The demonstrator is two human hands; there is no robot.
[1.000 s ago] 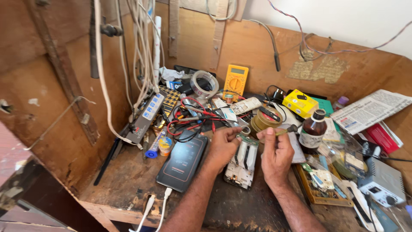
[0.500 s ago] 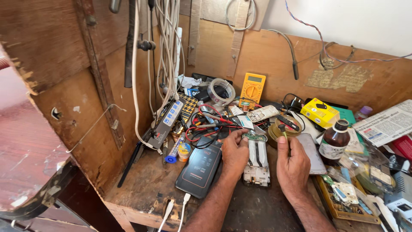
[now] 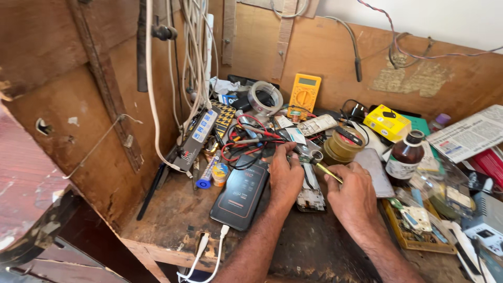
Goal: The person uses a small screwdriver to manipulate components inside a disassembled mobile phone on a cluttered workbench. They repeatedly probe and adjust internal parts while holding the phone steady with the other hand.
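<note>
I see my right hand (image 3: pixel 352 193) with fingers clamped on a thin yellow-handled tool (image 3: pixel 329 172), its long axis pointing up-left toward the opened phone (image 3: pixel 310 191). My left hand (image 3: pixel 285 175) is pressing on that phone, probably pinching a small part.

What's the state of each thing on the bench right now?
Left hand: pressed down on the opened phone.
Right hand: pinching a thin tool.
Thin tool: tip at the opened phone.
Opened phone: flat, insides exposed.
Black phone: flat, cable plugged in.
Multimeter: propped upright against the back wall.
Brown bottle: upright, capped.
Tape roll: standing on edge.
</note>
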